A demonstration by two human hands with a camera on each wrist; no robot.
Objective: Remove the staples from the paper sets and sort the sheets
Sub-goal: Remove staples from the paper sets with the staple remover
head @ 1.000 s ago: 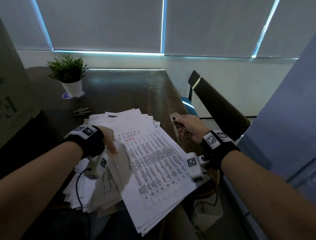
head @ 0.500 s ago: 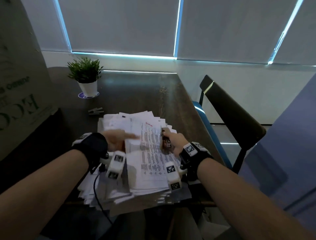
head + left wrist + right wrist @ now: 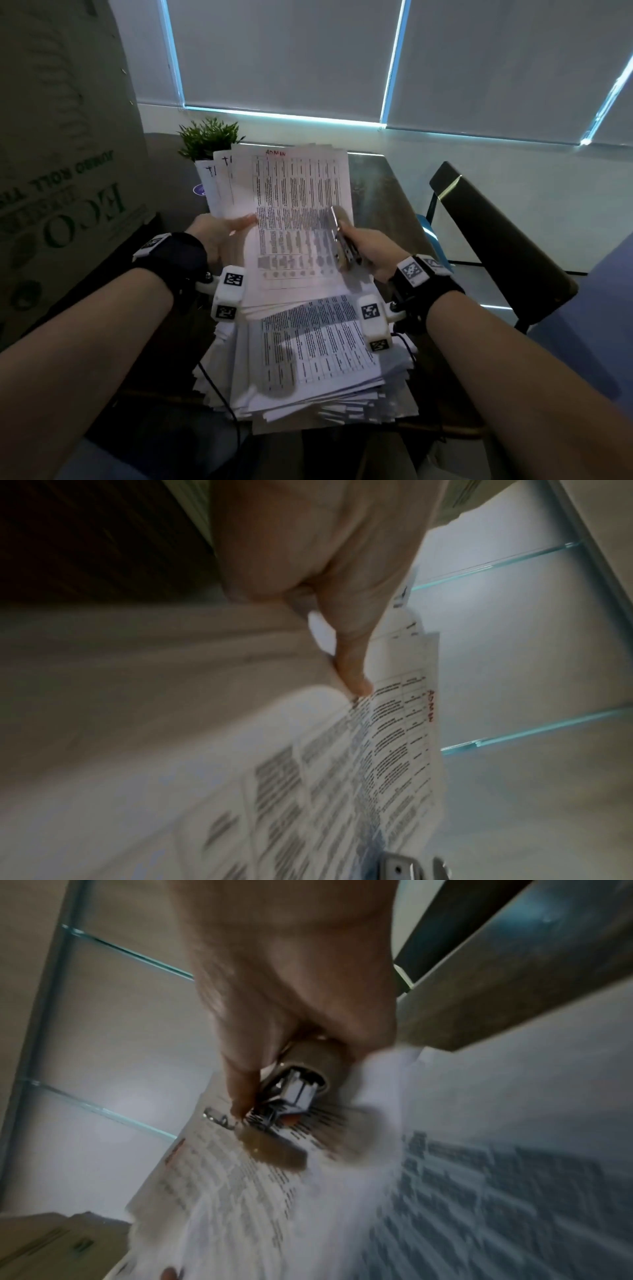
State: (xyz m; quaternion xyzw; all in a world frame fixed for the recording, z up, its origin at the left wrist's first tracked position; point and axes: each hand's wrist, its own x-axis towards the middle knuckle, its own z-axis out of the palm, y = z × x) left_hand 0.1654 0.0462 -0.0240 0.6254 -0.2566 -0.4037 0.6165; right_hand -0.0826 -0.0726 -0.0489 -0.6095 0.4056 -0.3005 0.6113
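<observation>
A set of printed sheets (image 3: 294, 219), with red writing at its top, is held raised and tilted above the big loose pile of papers (image 3: 308, 359) on the table. My left hand (image 3: 219, 233) pinches its left edge, thumb (image 3: 352, 647) on the front of the sheets (image 3: 342, 777). My right hand (image 3: 366, 246) is at the right edge and grips a metal staple remover (image 3: 342, 240). In the right wrist view the staple remover (image 3: 298, 1085) lies against the printed page (image 3: 240, 1177). No staple can be made out.
A small potted plant (image 3: 209, 137) stands behind the raised sheets. A large cardboard box (image 3: 61, 171) fills the left side. A dark chair (image 3: 496, 233) stands right of the wooden table (image 3: 383, 192). Cables hang from the wrist cameras over the pile.
Both hands were down on the pile; now they have lifted a set of sheets off it and hold it raised. The right hand has kept the staple remover throughout.
</observation>
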